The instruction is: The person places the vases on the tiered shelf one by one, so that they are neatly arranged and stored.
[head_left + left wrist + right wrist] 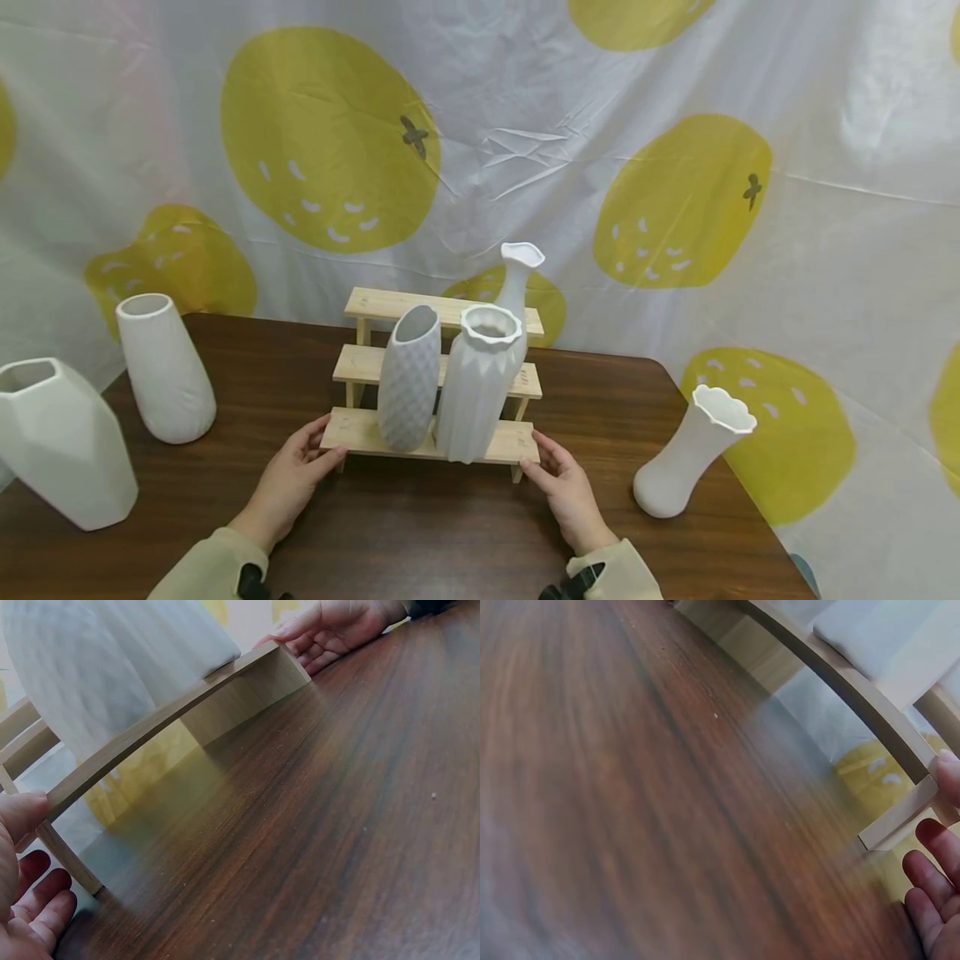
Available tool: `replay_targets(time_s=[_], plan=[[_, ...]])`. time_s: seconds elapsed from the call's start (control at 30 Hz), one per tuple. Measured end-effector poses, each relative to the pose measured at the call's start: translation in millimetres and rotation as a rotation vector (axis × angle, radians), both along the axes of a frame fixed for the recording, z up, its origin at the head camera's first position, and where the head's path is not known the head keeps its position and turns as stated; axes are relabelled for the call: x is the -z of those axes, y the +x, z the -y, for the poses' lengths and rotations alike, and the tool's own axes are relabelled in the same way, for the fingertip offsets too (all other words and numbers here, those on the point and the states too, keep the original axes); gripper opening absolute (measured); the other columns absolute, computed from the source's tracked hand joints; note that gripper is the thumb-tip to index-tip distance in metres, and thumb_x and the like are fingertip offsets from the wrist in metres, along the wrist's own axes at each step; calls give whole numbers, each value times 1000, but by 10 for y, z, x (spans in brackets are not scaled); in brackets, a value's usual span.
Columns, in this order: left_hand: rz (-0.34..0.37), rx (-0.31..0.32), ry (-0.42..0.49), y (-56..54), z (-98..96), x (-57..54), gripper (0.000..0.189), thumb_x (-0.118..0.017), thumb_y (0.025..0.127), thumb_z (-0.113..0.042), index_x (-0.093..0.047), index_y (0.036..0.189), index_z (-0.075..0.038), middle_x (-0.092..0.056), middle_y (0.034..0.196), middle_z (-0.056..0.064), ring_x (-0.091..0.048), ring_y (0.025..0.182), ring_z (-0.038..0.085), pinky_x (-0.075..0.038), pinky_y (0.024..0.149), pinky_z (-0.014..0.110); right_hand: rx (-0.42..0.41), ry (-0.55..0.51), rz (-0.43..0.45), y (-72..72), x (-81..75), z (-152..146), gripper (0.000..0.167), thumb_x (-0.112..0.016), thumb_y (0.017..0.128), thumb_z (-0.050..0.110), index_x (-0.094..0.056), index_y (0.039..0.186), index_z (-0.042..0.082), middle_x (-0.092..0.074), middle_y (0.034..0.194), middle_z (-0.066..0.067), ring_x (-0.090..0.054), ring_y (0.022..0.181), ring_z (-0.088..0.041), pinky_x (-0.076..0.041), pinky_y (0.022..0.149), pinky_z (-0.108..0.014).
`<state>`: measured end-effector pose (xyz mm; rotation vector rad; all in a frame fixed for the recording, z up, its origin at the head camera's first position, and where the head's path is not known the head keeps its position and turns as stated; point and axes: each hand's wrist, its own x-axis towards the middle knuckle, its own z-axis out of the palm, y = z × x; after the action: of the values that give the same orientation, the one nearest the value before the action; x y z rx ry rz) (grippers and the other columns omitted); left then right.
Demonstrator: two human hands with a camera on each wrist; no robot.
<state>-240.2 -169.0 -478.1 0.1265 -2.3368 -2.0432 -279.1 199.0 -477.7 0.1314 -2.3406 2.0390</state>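
A three-step wooden display stand (352,427) is on the table. My left hand (288,475) grips the left end of its lowest step, thumb on the front edge. At the other end of that step my right hand (566,487) holds on in the same way. Fingers (52,907) of the left hand curl below the board in the left wrist view. A textured oval-mouthed vase (408,383) and a pleated vase (472,400) with a scalloped rim stand on the lowest step. Behind them rises a slim-necked vase (514,279), its base hidden.
To the left stand a faceted white vase (67,442) and a tapered white vase (165,375). A white vase with a wavy rim (686,458) stands on the right. The dark wooden table (420,542) ends at a fruit-patterned curtain (510,125).
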Motion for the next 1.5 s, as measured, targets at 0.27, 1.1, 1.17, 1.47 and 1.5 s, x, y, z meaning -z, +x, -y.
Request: replay_targets(time_s=[0.27,1.1,1.17,1.47,1.5], plan=[[15,-5,-9,5,-10,-29,70,-62,95,-32,-27,151,-6,-42,142,18,-45,125,29,-40,99,41,23,16,9,11,-12,-3,57,-68,91,14,-45,141,1,-52,137,-18,-48,122,-23,-40,90,-19],[-80,-184,-179,290,227,-237,71,-58,95,-43,-32,148,-3,-42,141,19,-48,122,27,-45,84,22,21,-38,-3,6,-10,-11,54,-68,90,11,-47,139,-2,-42,146,-18,-34,136,-28,-28,109,-42],[-121,-233,-175,377,260,-319,69,-58,96,-40,-34,147,-2,-43,139,19,-50,116,16,-42,78,12,23,-37,-4,5,-14,-13,54,-68,90,10,-47,139,-2,-42,146,-18,-34,137,-28,-28,109,-42],[-467,-613,-48,688,382,-791,42,-63,91,-1,-53,131,3,-58,113,-2,-56,94,-1,-42,76,7,30,-34,-5,-6,-3,-9,54,-68,90,10,-47,139,-2,-42,145,-18,-35,136,-27,-29,108,-41],[-539,-669,-8,716,407,-834,39,-62,89,4,-55,128,4,-59,110,-3,-56,94,2,-43,77,8,31,-32,-4,-8,1,-8,54,-67,91,11,-47,139,-2,-42,145,-18,-35,136,-27,-29,108,-41]])
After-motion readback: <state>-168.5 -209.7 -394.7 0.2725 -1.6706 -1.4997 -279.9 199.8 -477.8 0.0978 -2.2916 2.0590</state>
